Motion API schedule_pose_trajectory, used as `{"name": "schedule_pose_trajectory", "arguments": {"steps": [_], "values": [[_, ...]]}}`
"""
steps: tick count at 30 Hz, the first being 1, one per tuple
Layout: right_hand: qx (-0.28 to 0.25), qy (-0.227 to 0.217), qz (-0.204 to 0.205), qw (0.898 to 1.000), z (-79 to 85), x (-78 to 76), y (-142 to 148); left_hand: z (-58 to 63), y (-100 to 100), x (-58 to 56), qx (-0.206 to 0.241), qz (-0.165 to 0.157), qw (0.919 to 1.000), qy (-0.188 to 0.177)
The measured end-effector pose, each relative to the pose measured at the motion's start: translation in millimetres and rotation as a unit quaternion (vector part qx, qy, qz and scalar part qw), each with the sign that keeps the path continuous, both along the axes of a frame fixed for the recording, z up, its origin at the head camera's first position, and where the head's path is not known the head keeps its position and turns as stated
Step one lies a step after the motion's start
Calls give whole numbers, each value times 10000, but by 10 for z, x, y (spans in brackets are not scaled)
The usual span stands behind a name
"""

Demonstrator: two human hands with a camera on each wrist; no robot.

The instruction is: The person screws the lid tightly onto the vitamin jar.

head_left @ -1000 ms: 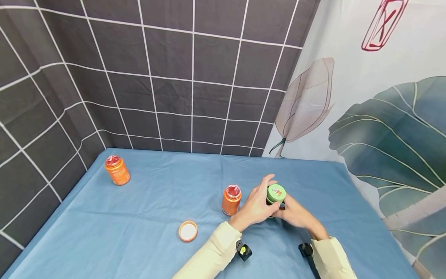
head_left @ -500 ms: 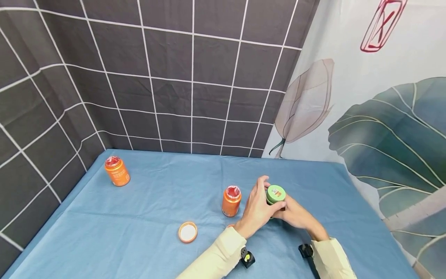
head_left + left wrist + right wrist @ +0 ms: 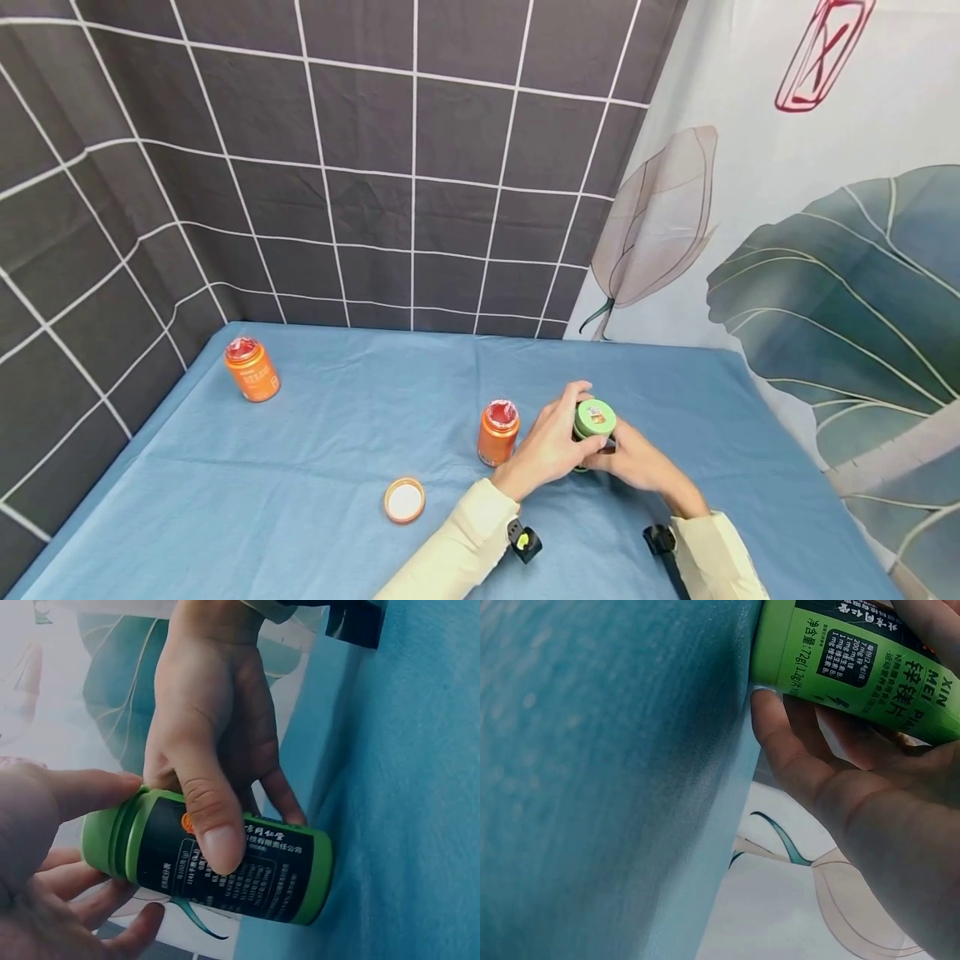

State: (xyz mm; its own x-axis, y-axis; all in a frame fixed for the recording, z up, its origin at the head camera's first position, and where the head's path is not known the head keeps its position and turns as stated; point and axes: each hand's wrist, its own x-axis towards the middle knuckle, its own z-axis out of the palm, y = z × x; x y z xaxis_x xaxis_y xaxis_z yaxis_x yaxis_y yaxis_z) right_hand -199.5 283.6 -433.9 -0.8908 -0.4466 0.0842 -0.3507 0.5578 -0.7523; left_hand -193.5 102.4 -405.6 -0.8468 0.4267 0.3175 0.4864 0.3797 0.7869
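A green pill bottle [image 3: 596, 418] with a black and green printed label stands upright on the blue cloth, its green cap [image 3: 104, 838] still fitted on top. My left hand [image 3: 549, 443] holds the cap, thumb on one side and fingers on the other. Low on the body, my right hand [image 3: 642, 461] grips the bottle; its thumb lies across the label in the left wrist view. To the left of my left hand stands an orange bottle [image 3: 498, 442] with no cap and a red and silvery mouth. Part of the green bottle is hidden behind the fingers.
Another uncapped orange bottle [image 3: 255, 374] stands at the back left of the cloth-covered table [image 3: 337, 417]. An orange-rimmed cap [image 3: 404, 501] lies with its white inside up, left of my left forearm. A dark grid-patterned curtain [image 3: 360, 200] borders the back.
My left hand swings round the cap to the right, then back left. A small orange edge near its wrist shows half a second ago and is hidden now. The right hand stays put.
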Motion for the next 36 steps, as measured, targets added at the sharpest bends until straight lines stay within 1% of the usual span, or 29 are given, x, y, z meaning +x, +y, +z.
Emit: {"name": "schedule_pose_trajectory", "arguments": {"steps": [5,7,8,10,12,14,16,17,19,23,26,30,36], "values": [[65,-105,-13,9999,13,10,-7,16,-49,-5,-313,-380,9986,180],[102,-99,-31,9999,14,12,-5,15,-49,-4,-383,-396,9983,178],[123,-82,-43,9999,16,14,-4,15,-42,2,-390,-353,9985,148],[115,-66,-23,9999,9,11,0,3,-12,21,-349,-107,9993,95],[38,-72,44,10000,5,7,0,-25,36,45,-136,283,9994,108],[-71,-37,123,9999,2,3,-4,-53,84,69,132,696,9974,115],[-156,15,197,9997,-2,-2,-9,-83,128,86,422,1018,9938,148],[-173,68,225,9996,-2,-3,-12,-98,145,91,551,1118,9921,166],[-173,205,254,9993,0,-3,-18,-115,166,100,696,1210,9901,136],[-185,292,274,9990,6,-3,-26,-119,171,104,868,1178,9892,108],[-163,201,152,9995,8,0,-29,-110,157,99,866,1079,9904,71],[-60,78,9,10000,5,-1,-23,-88,115,76,701,859,9938,80],[-154,-49,82,9998,8,4,-12,-31,43,26,341,370,9985,227]]}}
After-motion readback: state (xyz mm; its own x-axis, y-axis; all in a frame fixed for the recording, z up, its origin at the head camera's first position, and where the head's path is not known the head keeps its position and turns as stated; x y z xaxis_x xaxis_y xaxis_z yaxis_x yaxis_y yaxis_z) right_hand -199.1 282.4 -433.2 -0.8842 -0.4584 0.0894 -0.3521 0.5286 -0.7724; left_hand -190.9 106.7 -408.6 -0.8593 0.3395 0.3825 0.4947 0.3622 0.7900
